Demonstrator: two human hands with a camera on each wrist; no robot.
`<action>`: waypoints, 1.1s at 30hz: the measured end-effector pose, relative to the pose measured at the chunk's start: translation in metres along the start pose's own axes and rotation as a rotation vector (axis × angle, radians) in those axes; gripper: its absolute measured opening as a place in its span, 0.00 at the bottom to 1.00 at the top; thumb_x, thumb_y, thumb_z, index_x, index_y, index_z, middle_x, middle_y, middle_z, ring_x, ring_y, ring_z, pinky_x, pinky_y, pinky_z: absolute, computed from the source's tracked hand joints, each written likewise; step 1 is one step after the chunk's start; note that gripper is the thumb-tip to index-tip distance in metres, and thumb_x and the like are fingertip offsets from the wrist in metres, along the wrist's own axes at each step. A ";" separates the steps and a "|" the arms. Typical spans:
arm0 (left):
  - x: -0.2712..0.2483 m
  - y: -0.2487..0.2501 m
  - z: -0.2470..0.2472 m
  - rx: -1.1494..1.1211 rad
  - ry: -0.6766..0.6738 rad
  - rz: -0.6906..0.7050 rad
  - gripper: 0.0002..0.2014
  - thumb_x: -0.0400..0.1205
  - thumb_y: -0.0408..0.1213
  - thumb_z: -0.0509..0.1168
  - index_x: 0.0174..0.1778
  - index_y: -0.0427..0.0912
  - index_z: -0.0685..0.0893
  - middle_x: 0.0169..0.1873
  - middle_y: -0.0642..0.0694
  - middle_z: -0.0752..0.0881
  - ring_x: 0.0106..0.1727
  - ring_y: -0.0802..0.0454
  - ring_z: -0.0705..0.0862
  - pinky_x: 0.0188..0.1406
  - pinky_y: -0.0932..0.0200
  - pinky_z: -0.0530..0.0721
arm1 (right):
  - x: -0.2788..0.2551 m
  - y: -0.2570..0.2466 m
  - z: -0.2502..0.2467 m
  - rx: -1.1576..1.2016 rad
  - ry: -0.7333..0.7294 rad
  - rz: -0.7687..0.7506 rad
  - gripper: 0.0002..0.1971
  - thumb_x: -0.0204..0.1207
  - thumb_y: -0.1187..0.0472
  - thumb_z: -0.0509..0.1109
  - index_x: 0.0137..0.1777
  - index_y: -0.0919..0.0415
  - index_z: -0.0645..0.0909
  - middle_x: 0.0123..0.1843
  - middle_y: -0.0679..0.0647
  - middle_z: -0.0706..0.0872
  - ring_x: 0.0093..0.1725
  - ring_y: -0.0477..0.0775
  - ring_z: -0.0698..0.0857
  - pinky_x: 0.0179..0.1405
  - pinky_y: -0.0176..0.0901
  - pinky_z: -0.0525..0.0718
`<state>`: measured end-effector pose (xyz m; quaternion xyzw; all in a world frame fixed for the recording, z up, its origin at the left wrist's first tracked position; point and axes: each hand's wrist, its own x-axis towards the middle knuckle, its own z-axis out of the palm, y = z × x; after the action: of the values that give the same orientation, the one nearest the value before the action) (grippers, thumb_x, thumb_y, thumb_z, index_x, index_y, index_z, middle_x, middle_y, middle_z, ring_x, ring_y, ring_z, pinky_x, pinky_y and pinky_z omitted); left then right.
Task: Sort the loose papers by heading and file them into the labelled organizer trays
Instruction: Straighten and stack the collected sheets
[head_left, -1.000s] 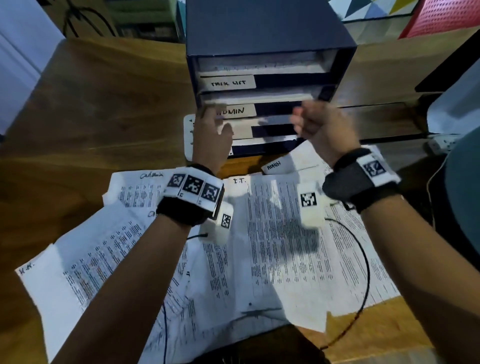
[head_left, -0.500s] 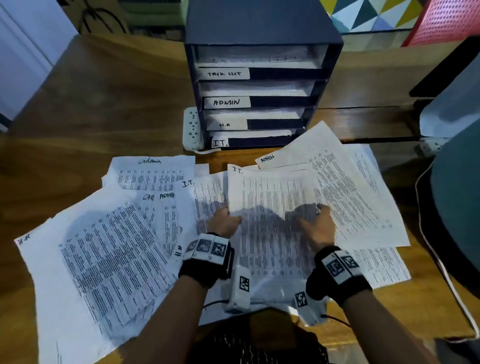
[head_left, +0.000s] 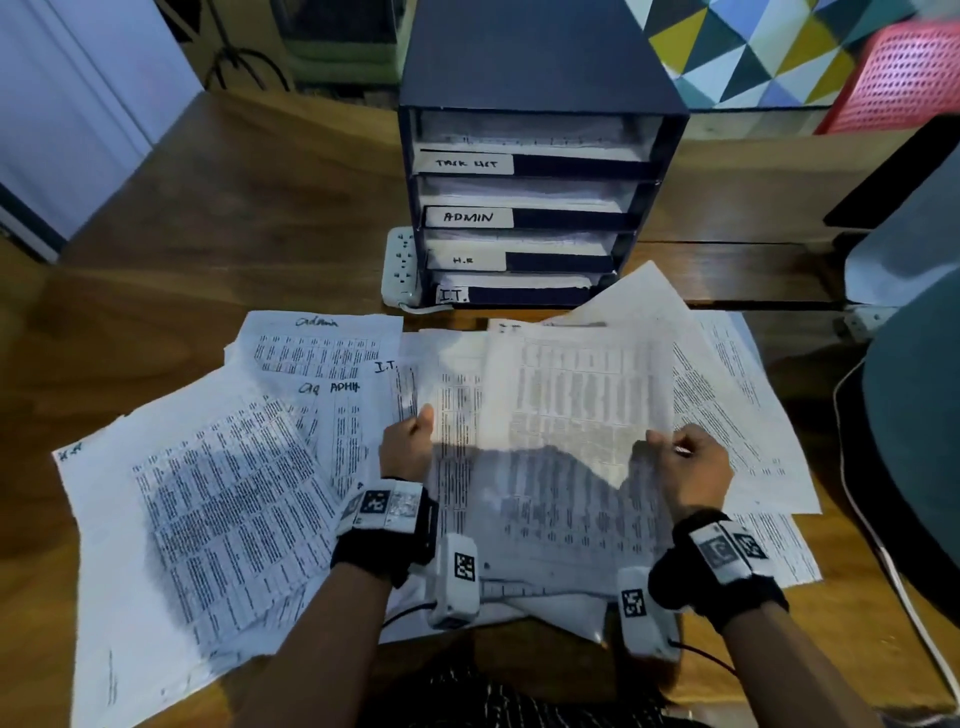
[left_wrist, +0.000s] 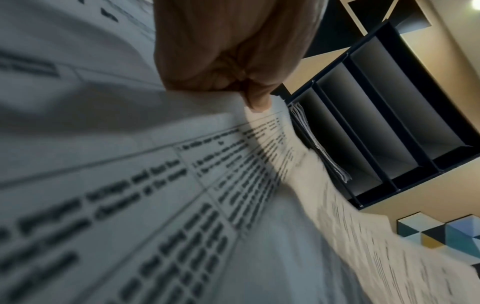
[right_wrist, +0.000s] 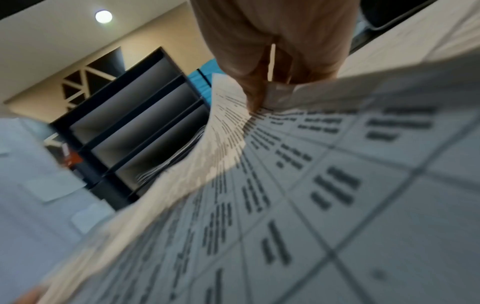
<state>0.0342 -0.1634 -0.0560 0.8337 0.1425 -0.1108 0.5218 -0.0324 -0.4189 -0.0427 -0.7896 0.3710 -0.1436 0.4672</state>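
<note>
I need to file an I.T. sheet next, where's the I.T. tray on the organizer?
In the head view the I.T. tray is the bottom slot of the dark organizer at the far centre of the desk, directly under the H.R tray, beside the white power strip.

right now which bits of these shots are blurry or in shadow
Head view: sharp on the organizer labels, but the lifted sheet is motion-smeared and a dark shadow covers its lower part. Left wrist view: nearby print soft, left hand dim. Right wrist view: print blurred, right hand softly lit.
</note>
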 end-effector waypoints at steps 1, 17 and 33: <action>0.003 -0.003 -0.002 0.034 0.010 0.000 0.24 0.85 0.41 0.55 0.21 0.42 0.60 0.21 0.45 0.63 0.25 0.54 0.62 0.32 0.60 0.59 | 0.003 0.007 -0.005 -0.011 -0.005 0.005 0.05 0.74 0.68 0.70 0.39 0.68 0.79 0.39 0.63 0.84 0.38 0.56 0.79 0.33 0.36 0.75; 0.007 -0.010 -0.005 0.046 0.037 0.010 0.13 0.80 0.21 0.54 0.53 0.31 0.82 0.48 0.42 0.81 0.50 0.46 0.78 0.49 0.57 0.78 | -0.017 -0.009 0.028 0.314 -0.377 0.062 0.16 0.71 0.79 0.67 0.34 0.58 0.72 0.36 0.57 0.82 0.33 0.50 0.82 0.35 0.40 0.80; 0.009 0.026 -0.032 0.188 0.427 0.130 0.13 0.83 0.27 0.57 0.60 0.29 0.82 0.58 0.32 0.85 0.59 0.39 0.83 0.55 0.59 0.78 | -0.003 0.010 0.026 -0.009 -0.321 0.034 0.05 0.72 0.70 0.71 0.41 0.75 0.81 0.40 0.74 0.87 0.41 0.63 0.85 0.48 0.49 0.80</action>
<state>0.0526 -0.1443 -0.0238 0.8905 0.1849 0.0891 0.4061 -0.0243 -0.4026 -0.0648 -0.7981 0.3055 -0.0059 0.5193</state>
